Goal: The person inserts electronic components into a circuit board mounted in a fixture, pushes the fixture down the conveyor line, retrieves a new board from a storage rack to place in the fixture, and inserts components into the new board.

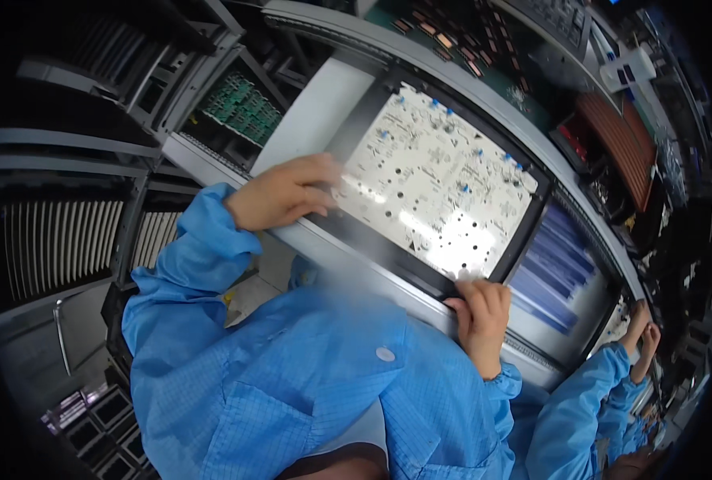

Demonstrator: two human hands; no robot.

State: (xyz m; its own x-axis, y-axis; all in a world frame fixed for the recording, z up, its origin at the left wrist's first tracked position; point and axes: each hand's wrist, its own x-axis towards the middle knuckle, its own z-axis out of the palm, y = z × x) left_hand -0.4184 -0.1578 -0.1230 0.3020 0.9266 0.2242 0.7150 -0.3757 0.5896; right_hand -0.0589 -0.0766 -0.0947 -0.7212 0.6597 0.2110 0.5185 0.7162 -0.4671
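Observation:
A white circuit board point(436, 180) with small blue parts lies in a black frame point(372, 240) on a grey conveyor rail point(468, 76). My left hand point(284, 192) grips the frame's left corner, fingers curled over its edge. My right hand point(480, 312) holds the frame's near edge at the lower right, fingers over the rim. Both sleeves are light blue.
A rack holding green circuit boards point(242, 104) stands at the left. Slotted grey racks point(56, 240) fill the far left. A blue-striped sheet point(552, 268) lies to the right of the frame. Another person's hands point(642, 336) in blue sleeves work at the far right.

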